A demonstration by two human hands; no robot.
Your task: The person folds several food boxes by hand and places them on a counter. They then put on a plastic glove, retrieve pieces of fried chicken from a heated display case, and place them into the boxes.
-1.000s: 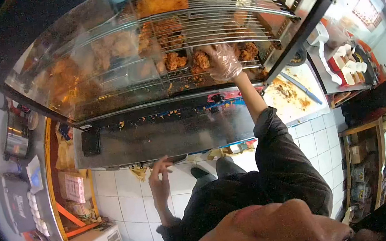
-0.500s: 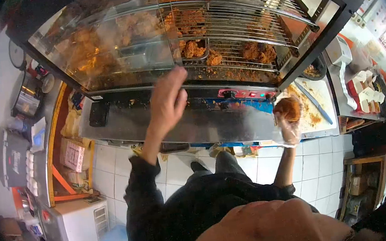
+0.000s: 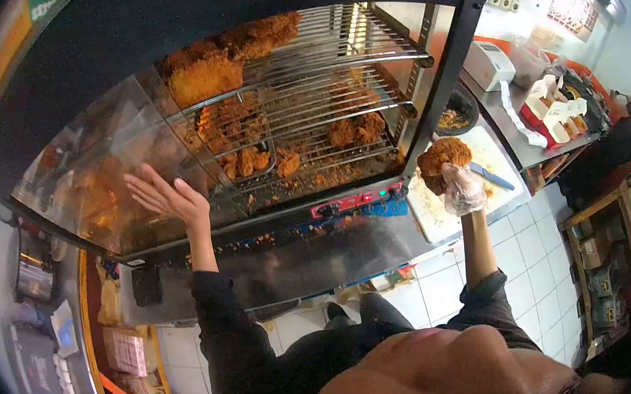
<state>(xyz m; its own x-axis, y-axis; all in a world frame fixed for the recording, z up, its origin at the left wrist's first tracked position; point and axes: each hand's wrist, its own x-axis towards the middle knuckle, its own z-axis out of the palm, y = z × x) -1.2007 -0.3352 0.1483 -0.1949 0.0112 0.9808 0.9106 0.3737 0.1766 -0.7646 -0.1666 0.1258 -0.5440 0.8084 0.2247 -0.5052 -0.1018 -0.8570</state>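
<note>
My left hand (image 3: 174, 202) is bare, fingers stretched out. It is right at the sliding glass door (image 3: 119, 134) of a warming cabinet. On the right, a clear plastic glove covers my right hand (image 3: 465, 196), which grips a large piece of golden-brown fried chicken (image 3: 440, 156). That piece is held above a white cutting board (image 3: 430, 222) strewn with crumbs. A knife with a blue handle (image 3: 494, 175) lies on the board, partly hidden behind my hand. Inside the cabinet, more fried chicken (image 3: 203, 81) rests on wire racks (image 3: 330, 61).
A steel counter (image 3: 307, 253) runs below the cabinet's red control strip (image 3: 355, 202). Behind the board stands a dark bowl (image 3: 459, 112). Farther right are a white printer (image 3: 490, 64), a tray of open boxes (image 3: 557, 112) and a person in dark clothes (image 3: 630, 131).
My view has swung to the right. My left hand has moved left across the glass, fingers now spread. The right hand has turned, with the chicken still in its grip.
</note>
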